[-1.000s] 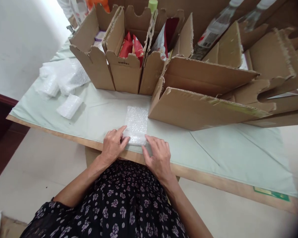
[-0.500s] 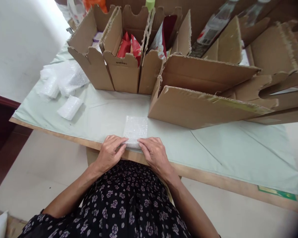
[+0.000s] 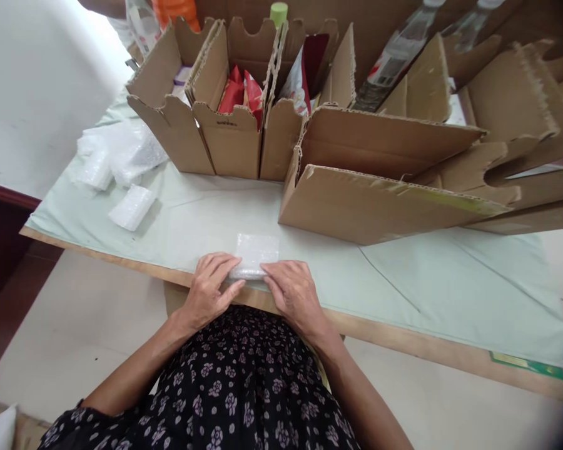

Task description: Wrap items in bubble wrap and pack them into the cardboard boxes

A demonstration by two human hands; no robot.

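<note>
A sheet of clear bubble wrap [image 3: 257,249] lies at the table's front edge, its near end rolled or folded over. My left hand [image 3: 212,284] grips the left end of that fold between thumb and fingers. At the right end, my right hand [image 3: 291,284] holds the fold in the same way. Whether anything is inside the fold cannot be made out. To the left on the table lie a small rolled bubble wrap bundle [image 3: 132,207] and a heap of more bubble wrap pieces [image 3: 134,150].
Upright cardboard bins stand along the back, one with red packets [image 3: 233,90]. A long cardboard box [image 3: 394,200] lies in front at the right. Behind are clear bottles [image 3: 394,62] and an orange container [image 3: 176,14]. A pale green cloth [image 3: 450,275] covers the table.
The flat part of the bubble wrap sheet has become shorter as its near end is folded further over. Both hands stay at the fold's two ends; my left thumb has shifted slightly right.
</note>
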